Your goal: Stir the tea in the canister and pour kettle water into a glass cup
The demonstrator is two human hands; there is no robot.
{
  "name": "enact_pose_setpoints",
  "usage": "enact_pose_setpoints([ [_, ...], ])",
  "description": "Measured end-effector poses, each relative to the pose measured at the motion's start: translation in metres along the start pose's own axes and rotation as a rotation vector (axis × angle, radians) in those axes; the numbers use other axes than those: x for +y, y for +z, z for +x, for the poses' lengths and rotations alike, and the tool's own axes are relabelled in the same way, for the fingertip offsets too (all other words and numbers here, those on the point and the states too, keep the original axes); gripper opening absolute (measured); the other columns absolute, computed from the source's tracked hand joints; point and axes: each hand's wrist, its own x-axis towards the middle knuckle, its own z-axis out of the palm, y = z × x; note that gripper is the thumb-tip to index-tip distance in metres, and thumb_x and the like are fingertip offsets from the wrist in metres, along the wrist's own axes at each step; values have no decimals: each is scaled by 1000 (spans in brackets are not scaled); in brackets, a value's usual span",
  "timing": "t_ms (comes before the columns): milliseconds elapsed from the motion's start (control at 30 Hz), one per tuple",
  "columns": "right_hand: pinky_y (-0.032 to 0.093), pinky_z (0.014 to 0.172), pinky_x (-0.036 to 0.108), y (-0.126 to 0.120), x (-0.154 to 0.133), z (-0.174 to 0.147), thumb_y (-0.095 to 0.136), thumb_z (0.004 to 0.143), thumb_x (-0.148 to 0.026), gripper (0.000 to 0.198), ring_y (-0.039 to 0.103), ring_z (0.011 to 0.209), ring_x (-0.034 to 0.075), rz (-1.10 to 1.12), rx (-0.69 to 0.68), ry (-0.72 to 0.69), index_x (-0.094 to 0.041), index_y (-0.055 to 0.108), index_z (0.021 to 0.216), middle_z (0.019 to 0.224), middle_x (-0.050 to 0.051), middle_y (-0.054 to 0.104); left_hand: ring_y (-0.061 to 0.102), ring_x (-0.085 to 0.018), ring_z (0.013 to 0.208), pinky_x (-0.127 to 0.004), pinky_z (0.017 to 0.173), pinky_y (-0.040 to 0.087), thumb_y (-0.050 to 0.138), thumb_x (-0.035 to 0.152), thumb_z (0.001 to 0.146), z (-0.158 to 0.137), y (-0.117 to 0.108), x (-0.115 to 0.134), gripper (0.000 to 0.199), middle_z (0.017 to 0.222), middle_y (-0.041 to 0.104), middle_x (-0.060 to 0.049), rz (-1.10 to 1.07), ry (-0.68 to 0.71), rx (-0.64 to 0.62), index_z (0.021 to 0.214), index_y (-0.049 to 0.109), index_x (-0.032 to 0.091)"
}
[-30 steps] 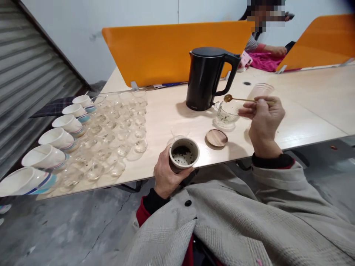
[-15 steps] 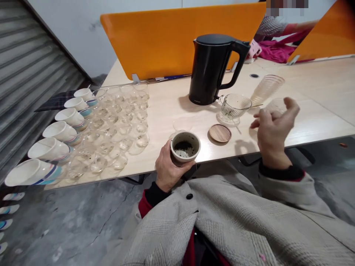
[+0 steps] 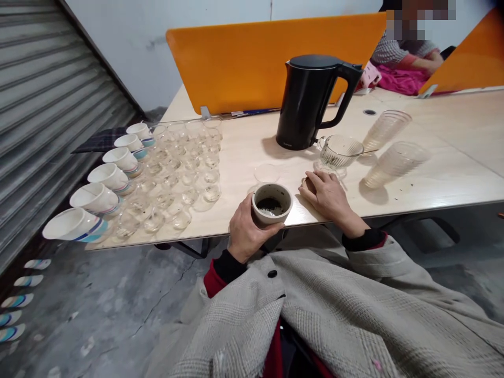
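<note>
While the table [image 3: 244,157] is packed on its left side, most of that is empty stuff: a row of white cups [image 3: 114,178] lying tilted on their sides along the edge, then a grid of small clear glasses [image 3: 185,163], all with nothing in them as far as I can see. Next over, the left hand [image 3: 246,231] has its fingers wrapped round a jar [image 3: 272,202] right at the near edge, and there's dark loose tea sitting in the bottom. A thin clear disc [image 3: 266,172] lies flat just behind it. The right hand [image 3: 328,197] lies palm down on the table beside the jar, fingers curled over a wooden lid [image 3: 305,184] that's almost totally hidden. Behind that stands a black kettle [image 3: 311,102], closed, and touching close to it a ribbed glass pitcher [image 3: 338,152] with a few dark specks inside. Furthest right, two ribbed tumblers [image 3: 394,163] lie tipped over, empty.
</note>
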Motion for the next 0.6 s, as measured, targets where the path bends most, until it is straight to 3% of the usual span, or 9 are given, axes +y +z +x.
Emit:
enact_pose_setpoints([
  [200, 45, 110, 62, 4, 5, -4, 54, 101, -53, 60, 58, 124, 43, 7, -5, -45, -11, 65, 142, 139, 27, 65, 73, -38, 128, -53, 105, 62, 93, 71, 69, 1, -1, 2, 105, 143, 72, -17, -21, 0, -11, 151, 47, 23],
  [367, 46, 115, 63, -25, -11, -9, 51, 104, -61, 67, 56, 135, 41, 262, 180, 5, -19, 57, 156, 147, 21, 61, 74, -38, 123, -53, 102, 63, 94, 70, 68, 2, -3, 6, 105, 137, 74, -16, -22, -34, -37, 150, 50, 23],
  [433, 44, 118, 62, -47, -34, -6, 51, 105, -65, 70, 54, 141, 40, 350, 195, -120, -24, 52, 162, 153, 18, 58, 73, -38, 125, -52, 103, 62, 95, 68, 68, 3, -4, 8, 103, 139, 73, -15, -28, -40, -55, 150, 50, 24],
  [600, 48, 115, 59, -82, -105, 17, 51, 103, -73, 76, 56, 132, 39, 351, 10, -465, -20, 57, 157, 149, 20, 61, 76, -36, 117, -49, 96, 64, 91, 72, 70, 3, -1, 8, 98, 132, 75, -12, -30, -71, -75, 148, 51, 26],
])
